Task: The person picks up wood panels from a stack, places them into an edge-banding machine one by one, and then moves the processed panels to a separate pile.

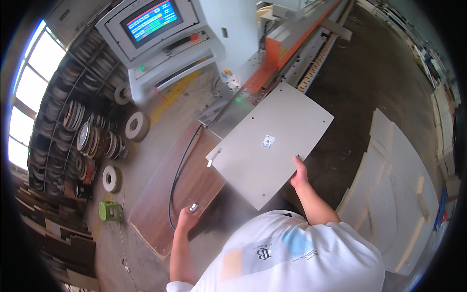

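R hand (299, 176) pinches lt-grey rect. panel (287, 124) w/ white label (268, 141), sm. holes (253, 118); L hand (187, 219) grips silver tool (194, 208).

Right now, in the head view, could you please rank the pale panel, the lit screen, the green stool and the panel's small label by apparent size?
1. Pale panel
2. Lit screen
3. Green stool
4. Small label

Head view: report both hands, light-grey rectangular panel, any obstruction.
Left hand: closed around small silver metal tool. Right hand: holding light-grey rectangular panel by edge. Thin black hose: curving across brown wood-grain board, not crossing panel.
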Demonstrator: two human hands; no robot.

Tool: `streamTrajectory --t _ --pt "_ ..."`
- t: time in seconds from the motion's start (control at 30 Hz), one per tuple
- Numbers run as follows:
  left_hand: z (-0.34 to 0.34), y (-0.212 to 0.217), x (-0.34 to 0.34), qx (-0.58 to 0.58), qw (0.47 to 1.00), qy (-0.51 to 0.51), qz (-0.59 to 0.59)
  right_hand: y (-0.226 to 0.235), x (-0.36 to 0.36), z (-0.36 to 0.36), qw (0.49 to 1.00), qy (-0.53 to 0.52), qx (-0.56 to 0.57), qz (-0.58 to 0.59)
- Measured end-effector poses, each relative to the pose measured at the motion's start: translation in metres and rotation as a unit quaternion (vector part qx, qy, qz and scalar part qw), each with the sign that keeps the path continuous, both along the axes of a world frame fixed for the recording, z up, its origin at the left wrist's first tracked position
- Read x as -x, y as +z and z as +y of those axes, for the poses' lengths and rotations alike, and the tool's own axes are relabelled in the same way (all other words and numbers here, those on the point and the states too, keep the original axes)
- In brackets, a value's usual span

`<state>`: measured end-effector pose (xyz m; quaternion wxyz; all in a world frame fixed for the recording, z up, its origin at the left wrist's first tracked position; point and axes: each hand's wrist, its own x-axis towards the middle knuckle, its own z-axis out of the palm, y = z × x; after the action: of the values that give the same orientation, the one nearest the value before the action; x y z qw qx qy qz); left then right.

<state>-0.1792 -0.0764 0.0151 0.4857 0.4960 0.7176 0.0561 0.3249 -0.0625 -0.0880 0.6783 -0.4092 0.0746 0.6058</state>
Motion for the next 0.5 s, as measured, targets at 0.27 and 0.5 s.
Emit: streamTrajectory --t 0.27,0.5 --pt "-0.029 0.054 -0.068 0.030 0.988 -0.089 0.124 0.009 0.040 0.084 0.998 0.027 0.057 0.021" --pt "-0.026 0.064 -0.108 0.031 0.989 -0.093 0.111 -0.006 0.049 0.134 0.989 -0.030 0.109 -0.094"
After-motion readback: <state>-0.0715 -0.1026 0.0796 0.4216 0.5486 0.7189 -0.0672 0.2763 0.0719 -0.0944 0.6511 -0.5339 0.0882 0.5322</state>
